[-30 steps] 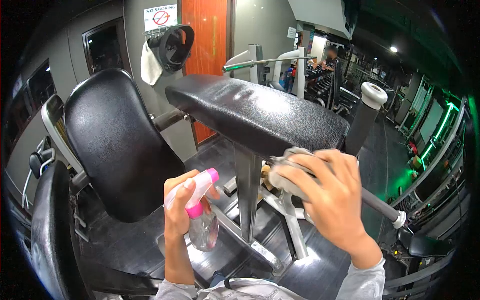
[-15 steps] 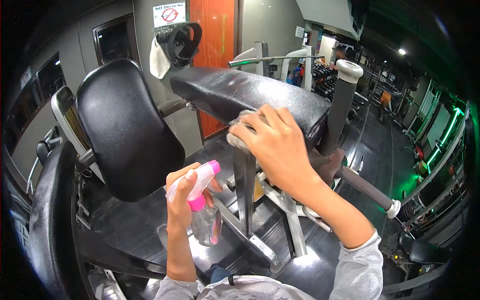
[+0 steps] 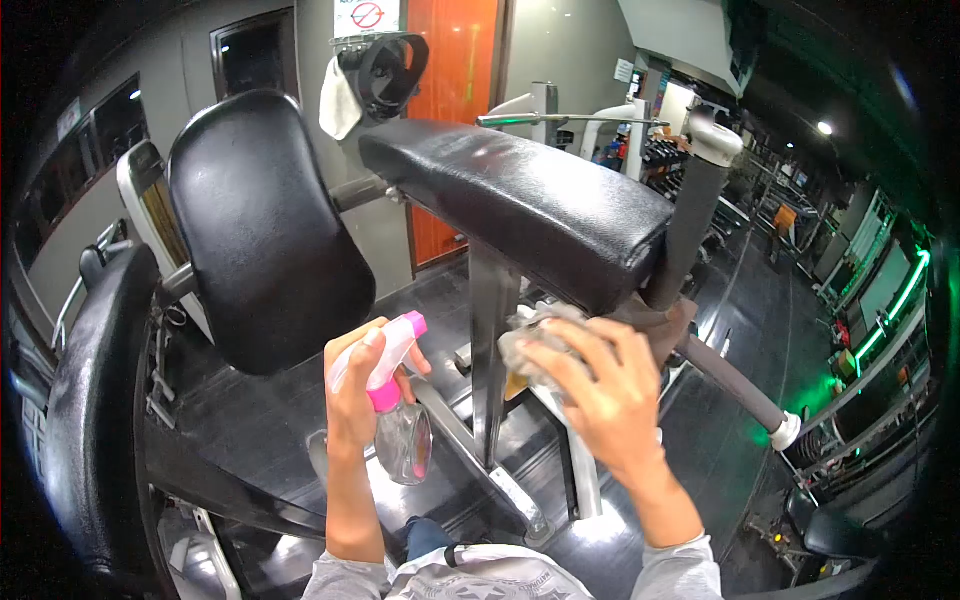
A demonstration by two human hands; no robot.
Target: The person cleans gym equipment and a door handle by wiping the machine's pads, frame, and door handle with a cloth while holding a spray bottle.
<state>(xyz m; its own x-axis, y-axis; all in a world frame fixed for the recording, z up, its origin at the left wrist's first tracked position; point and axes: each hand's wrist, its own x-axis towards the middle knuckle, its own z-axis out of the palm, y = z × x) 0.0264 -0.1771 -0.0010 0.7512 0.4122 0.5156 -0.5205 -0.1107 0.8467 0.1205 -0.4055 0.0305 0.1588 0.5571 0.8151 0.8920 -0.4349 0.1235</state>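
Observation:
My left hand (image 3: 352,385) is wrapped round the neck of a clear spray bottle (image 3: 404,440) with a pink and white trigger head, held upright over the floor. In my right hand (image 3: 608,395) is a crumpled greyish cloth (image 3: 535,345), gripped under the fingers. That hand is just below the near end of a black padded bench seat (image 3: 520,205); whether the cloth touches its underside I cannot tell. Left of the seat stands a black padded backrest (image 3: 265,230).
A grey upright handle (image 3: 690,220) rises at the seat's right end, and a padded bar (image 3: 735,385) sticks out below it. Another black pad (image 3: 95,390) is close on my left. A white cloth (image 3: 341,100) hangs on the wall by an orange door (image 3: 455,80).
My right hand with the cloth has moved down and slightly right, from the seat's front side to below it. My left hand still holds the spray bottle. The view has shifted a little.

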